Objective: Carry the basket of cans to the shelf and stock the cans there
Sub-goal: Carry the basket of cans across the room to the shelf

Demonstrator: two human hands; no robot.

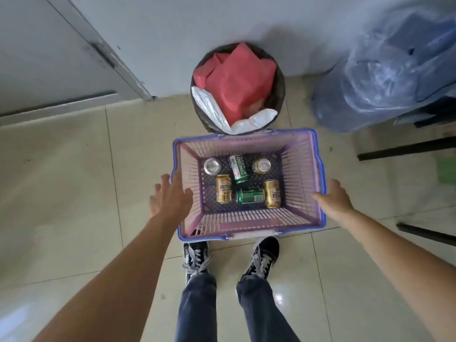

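Fingers spread on left hand (170, 197), loose on right hand (334, 199), nearing basket (249, 234) sides, nothing gripped; basket on floor (61, 181) by shoes; six cans (249, 195) inside; carrying, stocking not yet begun; no shelf visible.

Pale tiled floor (74, 181) bore a basket (249, 234), a bin (280, 95) just behind it (stuffed), a bagged bundle (385, 77) and two shoes (196, 255).
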